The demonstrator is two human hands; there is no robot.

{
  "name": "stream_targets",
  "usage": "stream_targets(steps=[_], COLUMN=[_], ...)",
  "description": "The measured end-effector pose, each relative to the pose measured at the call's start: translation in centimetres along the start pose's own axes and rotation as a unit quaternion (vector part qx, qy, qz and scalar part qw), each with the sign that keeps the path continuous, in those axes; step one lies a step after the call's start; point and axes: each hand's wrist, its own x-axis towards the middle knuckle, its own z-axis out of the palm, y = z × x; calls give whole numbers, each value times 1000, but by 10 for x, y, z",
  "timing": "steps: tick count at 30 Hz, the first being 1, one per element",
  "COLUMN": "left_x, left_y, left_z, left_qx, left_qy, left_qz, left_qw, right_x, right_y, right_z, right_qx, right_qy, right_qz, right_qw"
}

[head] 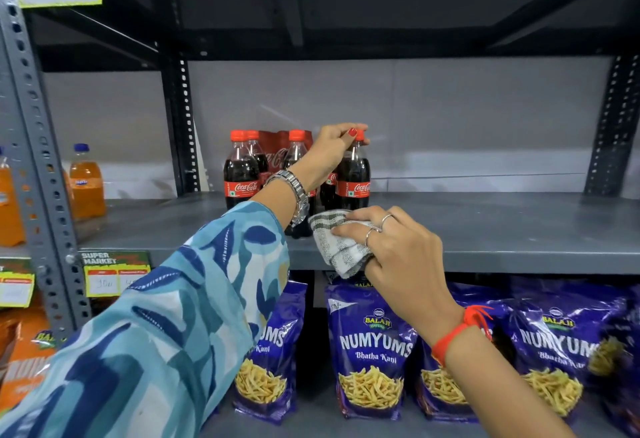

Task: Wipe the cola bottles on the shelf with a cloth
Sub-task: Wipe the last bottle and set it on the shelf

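Observation:
Several cola bottles [241, 174] with red caps and red labels stand in a cluster on the grey metal shelf [502, 229]. My left hand [330, 152] reaches over them and grips the neck and cap of the rightmost cola bottle [355, 178], which stands upright. My right hand [391, 247] holds a bunched grey-and-white striped cloth [334, 243] at the shelf's front edge, just below and in front of that bottle. The cloth is close to the bottle's base; contact cannot be made out. My left forearm hides part of the middle bottles.
Orange soda bottles [86, 181] stand on the neighbouring shelf at left, behind a perforated grey upright [38, 160]. Purple snack bags [372, 351] fill the shelf below. Yellow price tags [116, 276] hang on the shelf edge. The grey shelf stretches bare to the right of the bottles.

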Motion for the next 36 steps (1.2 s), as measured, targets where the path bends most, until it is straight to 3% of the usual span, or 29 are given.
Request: stream_targets(steps=[6, 11, 21, 36], left_x=[2, 3, -3, -7], left_y=[-4, 7, 11, 18], left_z=[-2, 2, 3, 5], left_qx=[5, -20, -159, -108], left_qy=[14, 29, 49, 39], left_qz=[0, -48, -72, -76], left_qw=[1000, 998, 983, 990], right_x=[3, 2, 2, 11], right_y=[4, 3, 5, 49], right_z=[3, 5, 7, -1], right_qx=[-2, -4, -5, -85], right_qy=[5, 6, 29, 52], right_qz=[5, 6, 21, 70], right_qw=[1000, 1000, 999, 993])
